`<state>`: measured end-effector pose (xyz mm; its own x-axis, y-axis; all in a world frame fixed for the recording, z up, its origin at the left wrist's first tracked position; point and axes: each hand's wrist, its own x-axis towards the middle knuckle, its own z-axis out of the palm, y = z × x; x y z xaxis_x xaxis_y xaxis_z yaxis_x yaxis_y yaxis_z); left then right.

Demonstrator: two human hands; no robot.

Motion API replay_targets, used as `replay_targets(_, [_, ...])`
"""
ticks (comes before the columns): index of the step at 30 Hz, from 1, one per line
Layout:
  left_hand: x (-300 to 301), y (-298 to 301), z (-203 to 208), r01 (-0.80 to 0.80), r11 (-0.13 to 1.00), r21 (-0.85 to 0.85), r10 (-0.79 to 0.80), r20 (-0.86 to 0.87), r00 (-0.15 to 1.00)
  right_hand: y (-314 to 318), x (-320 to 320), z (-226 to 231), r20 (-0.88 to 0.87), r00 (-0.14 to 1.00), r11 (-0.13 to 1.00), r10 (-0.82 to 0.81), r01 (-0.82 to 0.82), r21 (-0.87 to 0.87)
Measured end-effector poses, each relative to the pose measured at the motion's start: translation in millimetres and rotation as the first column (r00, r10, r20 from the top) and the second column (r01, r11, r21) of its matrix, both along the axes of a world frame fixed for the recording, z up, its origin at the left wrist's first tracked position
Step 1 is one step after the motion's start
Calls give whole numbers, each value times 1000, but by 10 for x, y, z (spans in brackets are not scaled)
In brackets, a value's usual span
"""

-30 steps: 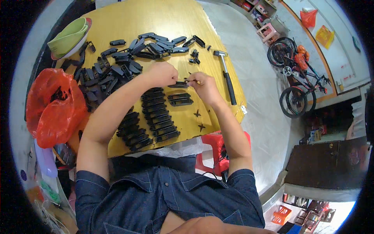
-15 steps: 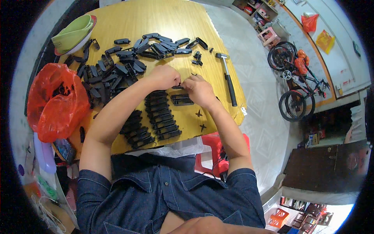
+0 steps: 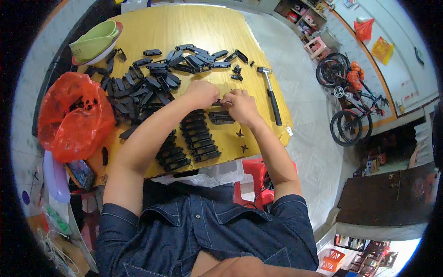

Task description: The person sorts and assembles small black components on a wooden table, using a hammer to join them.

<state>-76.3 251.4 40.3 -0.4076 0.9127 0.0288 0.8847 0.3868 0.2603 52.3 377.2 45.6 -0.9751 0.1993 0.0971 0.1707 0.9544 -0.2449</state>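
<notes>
Both hands meet at the middle of the yellow surface (image 3: 194,27) — the left hand (image 3: 200,93) and right hand (image 3: 241,106) are pinched together on one small black part (image 3: 218,102). Just below lie neat rows of black parts (image 3: 194,141); a loose heap (image 3: 152,81) spreads behind. A red plastic bag (image 3: 74,115) holds more dark pieces — a green bowl (image 3: 94,40) sits at the far left, contents hidden. A hammer (image 3: 271,94) lies right.

bare yellow table (image 3: 184,27) beyond black parts pile (image 3: 152,83), hammer (image 3: 272,99) blocking right, red bag (image 3: 74,115) crowding left
</notes>
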Motion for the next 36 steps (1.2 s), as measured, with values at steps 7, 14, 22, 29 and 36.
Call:
replay_targets(7, [16, -23, 12, 17, 999, 39, -16, -40, 999, 22, -33, -13, 22, 1000, 1000, 17, -17, 22])
replay_targets(14, [75, -27, 67, 108, 993, -38, -106, 53, 993, 460, -522, 12, -287, 957, 988, -43, 83, 127])
replay_targets(22, [-464, 162, 113, -378, 915, 143, 402, -410, 818, 526, -720, -202, -248, 967, 951, 59, 21, 308])
replay_targets(29, [-476, 267, -70, -234, 960, 156, 278, -402, 872, 493, -224, -189, -139, 982, 853, -125, 34, -521])
replay_targets(36, [-370, 213, -96, 0, 989, 147, 69, -459, 886, 430, -187, -137, -181, 952, 954, -247, 206, -216])
